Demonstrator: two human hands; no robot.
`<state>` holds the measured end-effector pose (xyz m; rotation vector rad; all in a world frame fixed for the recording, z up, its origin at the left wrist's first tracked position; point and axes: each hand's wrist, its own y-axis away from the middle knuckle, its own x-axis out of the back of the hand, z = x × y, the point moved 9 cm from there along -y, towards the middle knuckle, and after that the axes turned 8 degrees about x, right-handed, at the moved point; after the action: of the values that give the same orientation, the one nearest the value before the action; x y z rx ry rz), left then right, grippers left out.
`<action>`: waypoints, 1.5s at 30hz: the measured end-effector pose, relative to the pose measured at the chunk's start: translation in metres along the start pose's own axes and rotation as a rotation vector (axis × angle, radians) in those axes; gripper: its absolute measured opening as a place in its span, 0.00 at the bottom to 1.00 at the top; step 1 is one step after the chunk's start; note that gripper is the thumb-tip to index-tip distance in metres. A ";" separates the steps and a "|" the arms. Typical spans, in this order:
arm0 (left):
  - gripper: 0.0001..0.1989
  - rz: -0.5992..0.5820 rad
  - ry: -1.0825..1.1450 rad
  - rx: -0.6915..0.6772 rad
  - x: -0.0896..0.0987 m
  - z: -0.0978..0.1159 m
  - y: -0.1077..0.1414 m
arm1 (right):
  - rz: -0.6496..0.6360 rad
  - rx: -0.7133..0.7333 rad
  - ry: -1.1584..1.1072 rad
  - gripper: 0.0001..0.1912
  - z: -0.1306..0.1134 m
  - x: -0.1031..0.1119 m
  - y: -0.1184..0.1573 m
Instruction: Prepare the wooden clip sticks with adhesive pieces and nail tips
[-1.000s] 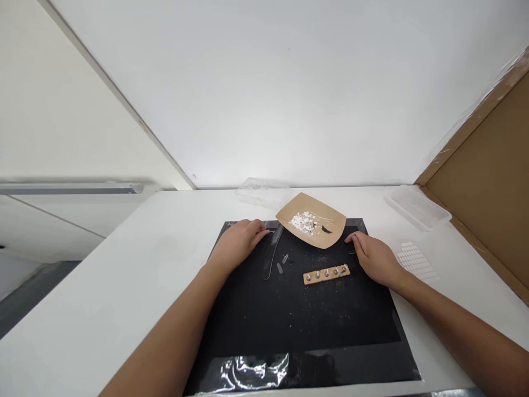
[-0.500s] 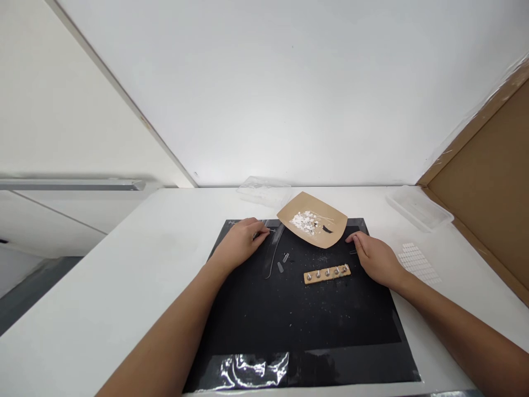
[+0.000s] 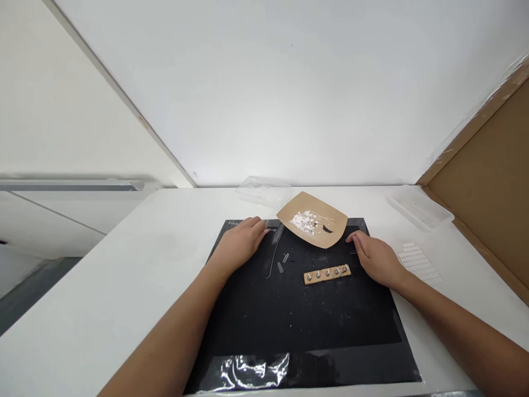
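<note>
My left hand (image 3: 243,241) rests at the back left of the black mat (image 3: 264,314). Its fingers are bent close together with the thumb beside them, near small whitish bits (image 3: 271,229); what they pinch, if anything, is too small to name. At the mat's right edge, my right hand (image 3: 374,258) is curled closed. A thin wire-like loop (image 3: 352,252) shows at its near side, and the hand hides the rest. Between the hands lies a wooden strip (image 3: 326,274) bearing several small metal-based pegs. Two clear nail-shaped pieces (image 3: 280,267) lie left of it.
A tan cardboard tray (image 3: 336,223) with white chips and a dark sliver overlaps the mat's back edge. A clear curved strip (image 3: 273,256) lies left of centre. Behind are a plastic bag (image 3: 262,190) and, rightward, a clear box (image 3: 421,209) and a white gridded sheet (image 3: 419,263).
The fingers of my left hand have shifted slightly and flattened at the mat's back left. My right hand has stayed in place.
</note>
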<state>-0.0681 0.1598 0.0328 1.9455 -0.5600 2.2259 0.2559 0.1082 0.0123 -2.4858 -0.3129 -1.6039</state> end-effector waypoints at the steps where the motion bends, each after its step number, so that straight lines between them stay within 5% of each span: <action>1: 0.17 0.002 -0.009 0.008 0.001 0.000 0.000 | 0.000 -0.007 0.008 0.17 0.000 0.000 0.000; 8: 0.16 0.046 -0.031 0.081 0.009 -0.003 0.002 | -0.023 -0.040 0.002 0.17 0.000 -0.001 0.001; 14: 0.16 0.264 0.023 0.121 0.038 0.006 0.007 | -0.036 0.000 0.017 0.14 -0.003 0.000 0.002; 22: 0.10 0.268 0.129 -0.361 0.050 0.085 0.031 | 0.003 0.001 -0.005 0.08 -0.009 0.009 0.007; 31: 0.08 0.310 0.349 -0.460 0.062 0.098 0.040 | 0.197 -0.088 -0.052 0.09 -0.012 0.035 0.014; 34: 0.06 0.334 0.490 -0.462 0.064 0.103 0.042 | 0.309 0.030 -0.113 0.09 -0.021 0.047 0.015; 37: 0.04 0.412 0.633 -0.454 0.072 0.109 0.048 | 0.376 0.299 -0.212 0.08 -0.050 0.051 0.023; 45: 0.08 0.404 0.721 -0.567 0.078 0.137 0.068 | 0.333 0.679 -0.370 0.16 -0.120 0.029 0.054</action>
<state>0.0238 0.0366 0.1098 0.7359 -1.3337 2.3862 0.1768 0.0283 0.0867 -2.1225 -0.3843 -0.7343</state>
